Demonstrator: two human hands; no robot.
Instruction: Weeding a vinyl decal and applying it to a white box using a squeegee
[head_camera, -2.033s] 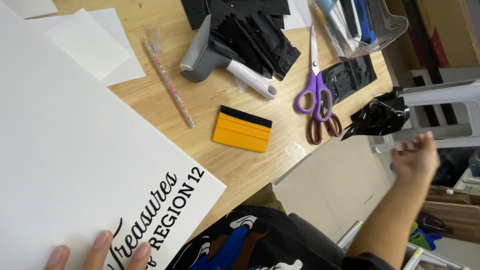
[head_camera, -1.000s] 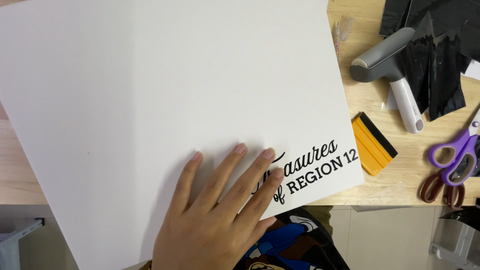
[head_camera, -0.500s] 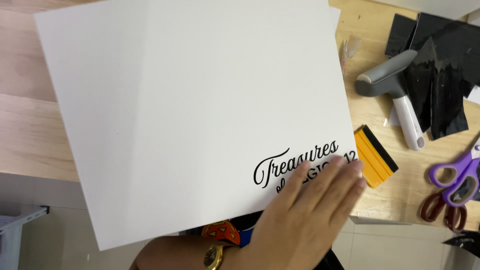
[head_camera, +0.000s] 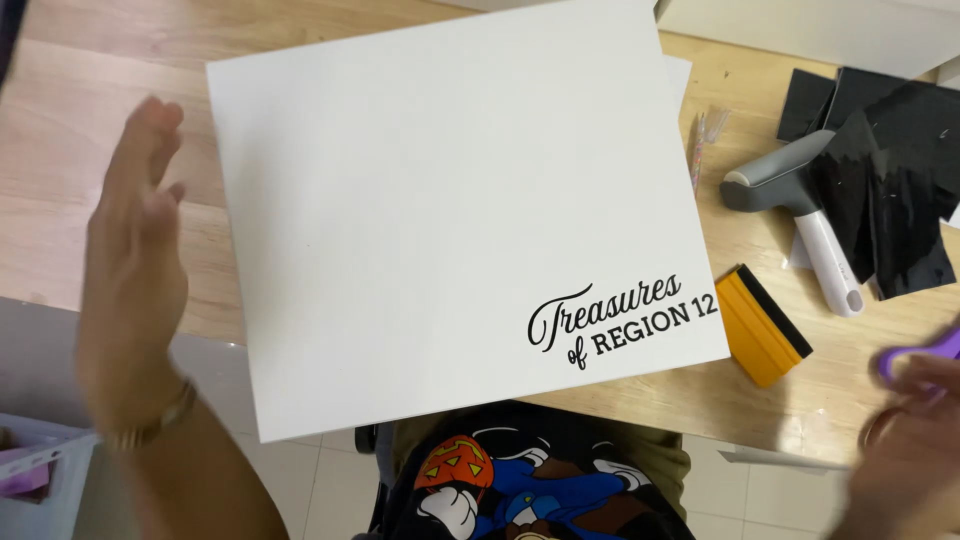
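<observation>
Head view: big white board (head_camera: 440, 210) lies flat on the wooden desk (head_camera: 60, 170), rotated a bit, its near edge hanging off the desk edge over my lap. Black lettering sits in its near right corner.

My left hand (head_camera: 135, 270) is raised just left of the board, fingers straight and together, palm turned toward the board's left edge, grip loose and holding nothing. Blurred; it looks clear of the board, but I can't tell for sure. Bracelet on that wrist.

My right hand (head_camera: 905, 450) is at the bottom right corner, blurred and partly cut off. Its fingers sit at the purple scissor handles (head_camera: 920, 355); grip state: cannot tell.

Yellow squeegee (head_camera: 762, 326) with a black edge lies just beside the board's near right corner. Further right, a grey and white hand tool (head_camera: 800, 215) rests on the desk, with black film sheets (head_camera: 890, 170) overlapping it. White box (head_camera: 820, 25) along the far edge.
</observation>
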